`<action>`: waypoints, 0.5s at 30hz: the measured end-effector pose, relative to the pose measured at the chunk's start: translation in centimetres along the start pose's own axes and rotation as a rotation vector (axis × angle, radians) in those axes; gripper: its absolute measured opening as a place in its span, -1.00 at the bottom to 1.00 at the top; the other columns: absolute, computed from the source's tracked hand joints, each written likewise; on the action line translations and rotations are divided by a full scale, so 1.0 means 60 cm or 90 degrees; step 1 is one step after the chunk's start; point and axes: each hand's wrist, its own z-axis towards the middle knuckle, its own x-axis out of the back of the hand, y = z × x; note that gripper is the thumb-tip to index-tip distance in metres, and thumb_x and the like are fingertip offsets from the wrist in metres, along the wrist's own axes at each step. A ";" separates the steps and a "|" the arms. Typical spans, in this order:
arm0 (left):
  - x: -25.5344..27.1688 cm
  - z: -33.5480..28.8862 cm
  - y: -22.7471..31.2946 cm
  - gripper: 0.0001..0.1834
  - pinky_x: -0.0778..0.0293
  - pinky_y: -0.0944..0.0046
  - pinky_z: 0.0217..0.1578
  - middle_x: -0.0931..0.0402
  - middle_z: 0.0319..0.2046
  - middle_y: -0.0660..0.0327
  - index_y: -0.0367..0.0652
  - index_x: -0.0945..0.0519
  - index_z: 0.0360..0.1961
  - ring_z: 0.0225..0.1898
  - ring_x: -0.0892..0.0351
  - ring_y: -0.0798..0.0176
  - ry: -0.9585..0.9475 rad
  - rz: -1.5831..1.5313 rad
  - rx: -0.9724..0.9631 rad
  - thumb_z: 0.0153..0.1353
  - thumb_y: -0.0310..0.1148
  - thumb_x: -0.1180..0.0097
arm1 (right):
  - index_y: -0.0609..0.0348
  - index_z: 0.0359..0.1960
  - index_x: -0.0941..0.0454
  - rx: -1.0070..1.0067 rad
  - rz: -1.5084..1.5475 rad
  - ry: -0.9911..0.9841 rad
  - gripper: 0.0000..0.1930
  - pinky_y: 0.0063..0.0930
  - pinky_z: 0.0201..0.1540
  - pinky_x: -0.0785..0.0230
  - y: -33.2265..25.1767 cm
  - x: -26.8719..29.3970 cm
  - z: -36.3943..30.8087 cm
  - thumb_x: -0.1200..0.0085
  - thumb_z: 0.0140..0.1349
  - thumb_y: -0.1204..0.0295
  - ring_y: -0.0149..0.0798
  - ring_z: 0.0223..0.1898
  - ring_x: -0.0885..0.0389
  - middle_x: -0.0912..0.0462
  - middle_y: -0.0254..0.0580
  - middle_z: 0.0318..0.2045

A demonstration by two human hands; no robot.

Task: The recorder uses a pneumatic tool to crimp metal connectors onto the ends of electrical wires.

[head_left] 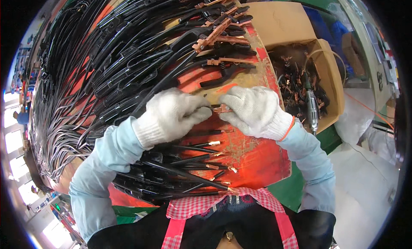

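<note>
In the middle of the view my two white-gloved hands meet over a red, worn table (257, 163). My left hand (171, 116) is closed, pinching the end of a black cable, most of which is hidden by the glove. My right hand (255, 111) is closed round a small copper piece (222, 108) at that cable end, thumb and fingers on either side of it. Just beyond the hands lies a black clamp with a copper jaw (227, 61). Nearer to me, several black cables (193, 175) end in bare copper strands (232, 169).
More black clamps with copper jaws (214, 34) are piled at the far side. Grey cables (64, 133) in bundles cover the table's left. At the right stands an open cardboard box (334, 84) of black and copper parts, with a silver air tool (312, 109) over it.
</note>
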 end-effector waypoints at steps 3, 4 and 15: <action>-0.002 0.002 0.011 -0.88 -0.48 0.07 -0.33 -0.59 -0.55 0.11 -0.06 -0.67 -0.35 -0.45 -0.58 -0.05 0.051 0.102 -0.074 0.13 -0.30 -0.31 | 0.03 -0.27 -0.56 0.020 -0.017 -0.001 -0.73 -0.23 -0.51 -0.46 0.005 0.000 0.000 -0.21 0.23 0.12 -0.18 -0.50 -0.64 -0.57 -0.25 -0.44; -0.001 0.002 0.013 -0.89 -0.46 0.08 -0.34 -0.58 -0.57 0.12 -0.06 -0.66 -0.36 -0.47 -0.57 -0.05 0.053 0.126 -0.085 0.12 -0.32 -0.31 | 0.03 -0.27 -0.55 0.024 -0.021 -0.005 -0.73 -0.23 -0.52 -0.46 0.005 -0.003 0.000 -0.21 0.23 0.12 -0.18 -0.50 -0.64 -0.57 -0.24 -0.45; -0.007 0.004 0.024 -0.79 -0.45 0.06 -0.38 -0.55 -0.59 0.17 -0.05 -0.60 -0.38 -0.48 -0.55 -0.04 0.091 0.178 -0.117 0.04 -0.22 -0.35 | 0.05 -0.10 -0.60 -0.010 0.072 0.002 -0.63 -0.20 -0.27 -0.53 -0.011 -0.002 0.003 -0.31 0.09 0.19 -0.09 -0.31 -0.68 -0.64 -0.21 -0.32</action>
